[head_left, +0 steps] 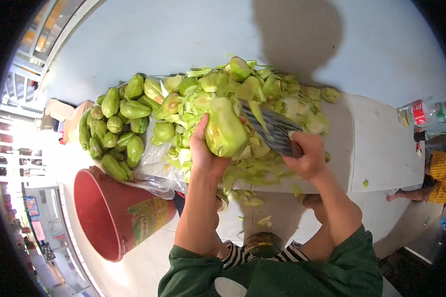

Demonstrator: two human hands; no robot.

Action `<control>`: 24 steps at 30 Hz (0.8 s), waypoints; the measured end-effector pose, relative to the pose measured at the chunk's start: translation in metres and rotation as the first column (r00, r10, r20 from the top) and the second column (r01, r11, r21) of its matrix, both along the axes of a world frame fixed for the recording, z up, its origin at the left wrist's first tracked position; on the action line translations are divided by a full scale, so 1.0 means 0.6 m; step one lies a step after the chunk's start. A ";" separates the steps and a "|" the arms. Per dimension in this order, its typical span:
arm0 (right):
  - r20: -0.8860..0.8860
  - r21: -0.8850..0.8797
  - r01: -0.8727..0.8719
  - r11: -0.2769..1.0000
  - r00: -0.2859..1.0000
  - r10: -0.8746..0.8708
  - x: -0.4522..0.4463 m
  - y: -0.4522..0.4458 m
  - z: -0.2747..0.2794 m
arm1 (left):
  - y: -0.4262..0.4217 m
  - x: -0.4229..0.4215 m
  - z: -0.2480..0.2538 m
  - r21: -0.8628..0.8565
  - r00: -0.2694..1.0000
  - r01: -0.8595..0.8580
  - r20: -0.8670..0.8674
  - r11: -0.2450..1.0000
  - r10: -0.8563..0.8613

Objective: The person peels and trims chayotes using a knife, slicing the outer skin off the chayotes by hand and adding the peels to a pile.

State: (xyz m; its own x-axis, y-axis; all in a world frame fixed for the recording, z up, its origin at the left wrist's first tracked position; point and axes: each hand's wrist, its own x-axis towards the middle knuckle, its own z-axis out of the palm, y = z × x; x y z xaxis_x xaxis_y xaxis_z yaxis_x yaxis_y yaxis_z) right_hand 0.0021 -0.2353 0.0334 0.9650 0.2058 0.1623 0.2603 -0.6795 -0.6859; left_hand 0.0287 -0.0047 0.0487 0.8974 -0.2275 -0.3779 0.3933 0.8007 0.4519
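Note:
My left hand (203, 151) is wrapped round a large, pale green chayote (225, 131) that looks mostly peeled. In my right hand (309, 154) is a broad, dark-bladed cleaver (277, 129), its blade angled up and left beside the chayote. A green strip of peel (255, 115) lies along the blade. Under and behind both hands spreads a heap of peelings (287, 91) mixed with peeled chayotes. To the left, several whole unpeeled chayotes (111, 101) are piled together.
A red bucket (96, 218) lies on its side at the lower left, near a clear plastic sheet (158, 168). Cardboard boxes (77, 119) stand beyond the pile. On the right are a plastic bottle (421, 113) and another person's leg (411, 194). A pale wall (183, 34) rises behind the heap.

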 end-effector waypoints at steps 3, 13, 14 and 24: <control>0.213 0.202 -0.009 0.979 0.976 -0.035 -0.004 0.008 -0.011 | 0.001 0.005 -0.006 -0.030 0.993 -0.107 0.050 0.994 0.109; 0.353 -0.061 -0.286 0.956 0.890 0.288 -0.024 0.045 0.005 | -0.002 0.010 -0.046 -0.180 0.998 0.058 -0.024 0.982 -0.063; 0.381 -0.107 -0.280 0.954 0.875 0.300 -0.026 0.046 0.003 | -0.006 0.007 -0.045 -0.179 0.997 0.063 -0.026 0.982 -0.068; 0.114 -0.025 -0.018 1.000 0.993 0.021 -0.022 0.041 -0.021 | -0.021 0.002 -0.021 0.043 0.988 -0.148 -0.030 0.988 0.150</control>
